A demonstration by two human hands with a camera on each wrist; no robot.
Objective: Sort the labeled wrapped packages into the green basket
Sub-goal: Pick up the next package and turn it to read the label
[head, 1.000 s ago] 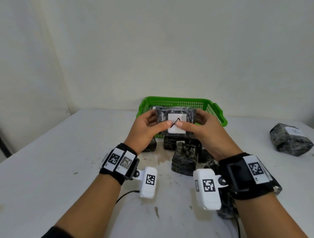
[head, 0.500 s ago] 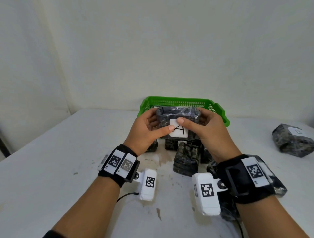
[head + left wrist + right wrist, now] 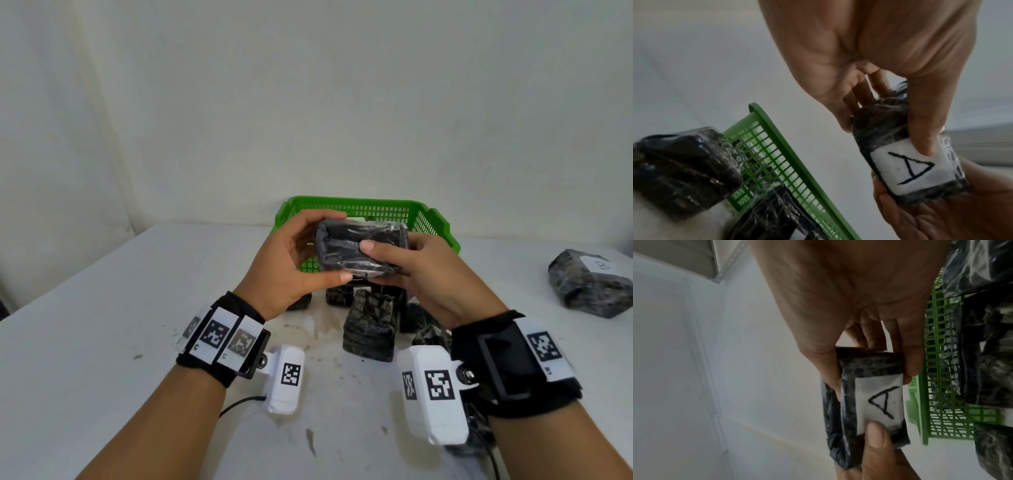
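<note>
Both hands, left and right, grip the package above the basket's front edge. Its "A" label has tipped downward from facing up; checked, it seems ready to drop in.

white table, green basket, dark wrapped packages

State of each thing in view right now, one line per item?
held package: off the table, in front of the basket, gripped by both hands, label turned down
label: marked A, faces the wrist cameras
left hand: grips the package's left end
right hand: grips its right end
green basket: upright on the table, packages inside
lone package: resting on the table at far right, label up
pile of packages: on the table, below the hands
</note>
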